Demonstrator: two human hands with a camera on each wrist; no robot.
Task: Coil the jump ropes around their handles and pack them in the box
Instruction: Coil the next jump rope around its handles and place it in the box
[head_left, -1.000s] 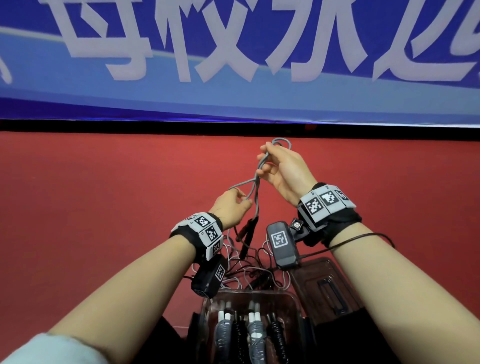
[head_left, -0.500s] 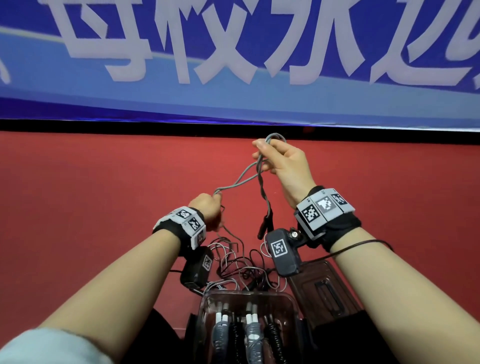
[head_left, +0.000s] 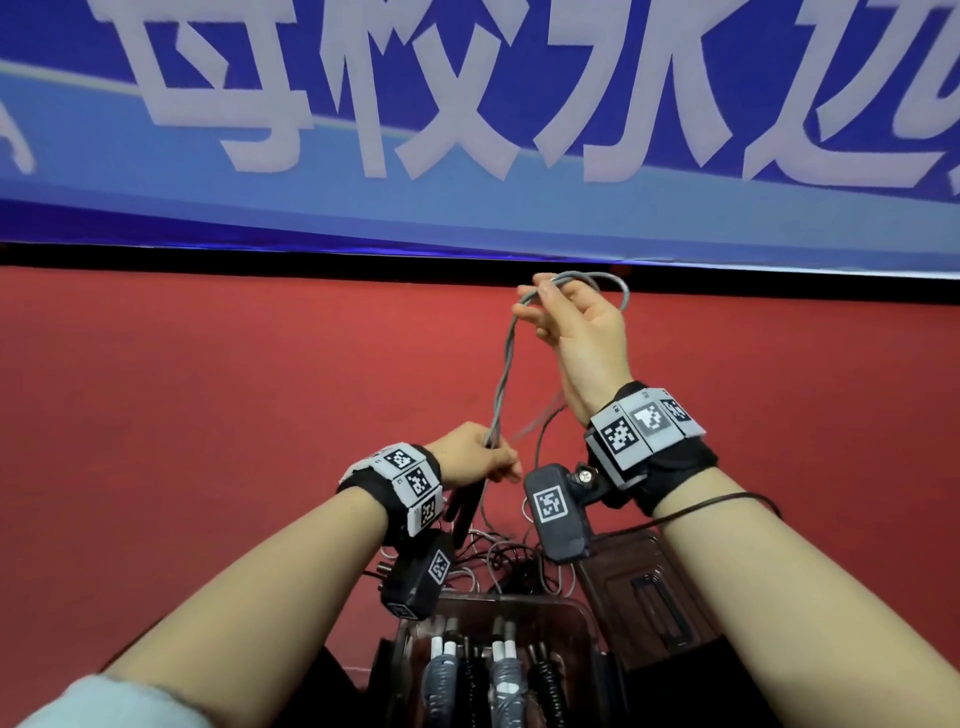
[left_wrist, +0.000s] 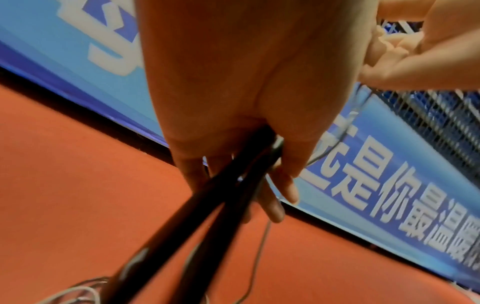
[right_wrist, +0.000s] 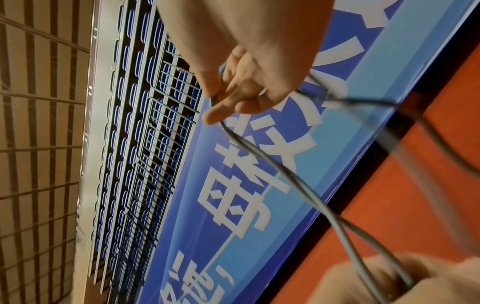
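A grey jump rope (head_left: 501, 374) runs taut between my two hands above the red floor. My right hand (head_left: 566, 317) is raised and pinches a loop of the rope (right_wrist: 259, 152) at the top. Lower down, my left hand (head_left: 480, 457) grips the rope's two black handles (left_wrist: 207, 205), which point down and toward me. Loose rope hangs below the handles. The clear plastic box (head_left: 582, 623) stands at the bottom centre, with several coiled ropes (head_left: 501, 680) upright inside.
A tangle of loose ropes (head_left: 511, 561) lies on the red floor (head_left: 208, 415) just beyond the box. The box lid (head_left: 639, 587) lies to the right of the box. A blue banner (head_left: 467, 130) lines the far wall.
My right hand has risen and turned palm up, pulling the rope straight. My left hand moved right, under it, and now grips the black handles.
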